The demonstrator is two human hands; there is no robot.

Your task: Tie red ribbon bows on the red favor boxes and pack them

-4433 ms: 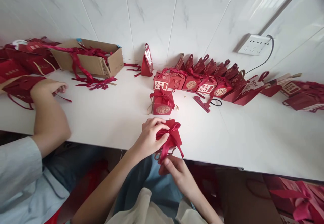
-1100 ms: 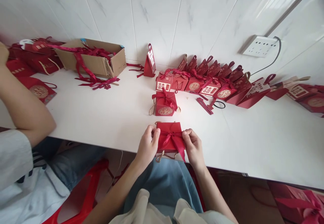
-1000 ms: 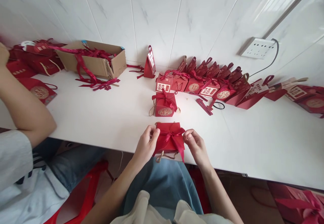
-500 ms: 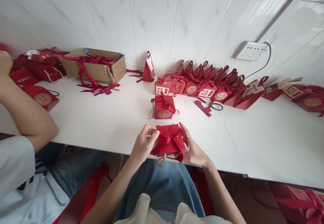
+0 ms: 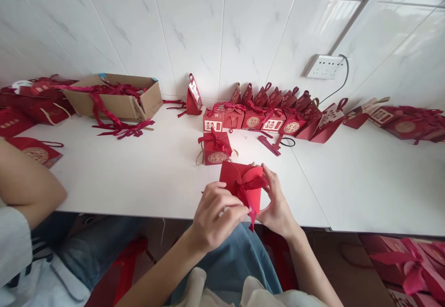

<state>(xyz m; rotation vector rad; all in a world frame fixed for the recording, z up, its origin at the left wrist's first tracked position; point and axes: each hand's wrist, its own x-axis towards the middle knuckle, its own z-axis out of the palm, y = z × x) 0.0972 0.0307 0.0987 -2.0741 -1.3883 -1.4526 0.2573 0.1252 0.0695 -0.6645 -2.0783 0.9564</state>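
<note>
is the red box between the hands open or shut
Shut: the red box has its curved flaps folded over the top, with the ribbon knotted across them.

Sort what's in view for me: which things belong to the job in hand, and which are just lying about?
In the job:
Box, in the right hand
Bow on its lid, left hand over it
Probably the carton and its ribbons, matching the bow

Just about, it seems:
Black ring
Wall socket
Cable
</note>
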